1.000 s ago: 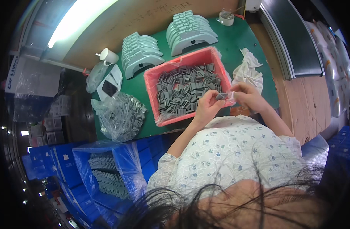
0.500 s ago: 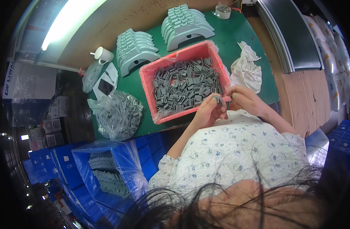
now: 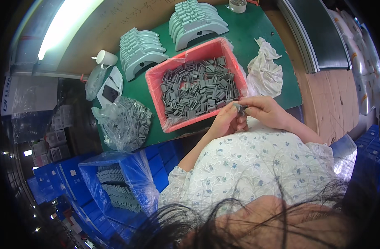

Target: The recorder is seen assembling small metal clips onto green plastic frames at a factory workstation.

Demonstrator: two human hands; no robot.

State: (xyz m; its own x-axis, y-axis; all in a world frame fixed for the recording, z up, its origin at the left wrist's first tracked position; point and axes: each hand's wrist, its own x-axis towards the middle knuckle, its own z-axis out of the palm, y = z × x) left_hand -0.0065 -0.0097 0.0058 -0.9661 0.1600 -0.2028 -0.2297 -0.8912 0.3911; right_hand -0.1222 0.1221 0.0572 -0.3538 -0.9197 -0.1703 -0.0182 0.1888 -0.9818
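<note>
A: Position of the gray plastic clip [image 3: 239,108]?
B: Between the fingertips of both hands, in front of the near right corner of the pink plastic bin [image 3: 190,125] as viewed. Height above the rim: cannot tell.

A: State of each hand?
B: Left hand [image 3: 226,121]: thumb and forefinger drawn together on the clip, other fingers curled. Right hand [image 3: 265,111]: thumb and index nearly closed, pinching the clip from the other side; remaining fingers folded.

A: Change noted?
B: Half a second ago the right fingertips were by the bin corner, off the clip. Now they meet the left ones at it. The bin also sits higher and further left in view, probably from head motion.

A: Meaning?
B: Judgement: one-handed holding has become two-handed handling of a single piece. Any change to the clip itself is too small to make out.

A: Surroundings?
B: Loose gray clips [image 3: 198,89] fill much of the bin; a crumpled white cloth [image 3: 265,74] lies to its right on the green tabletop [image 3: 256,29].
</note>
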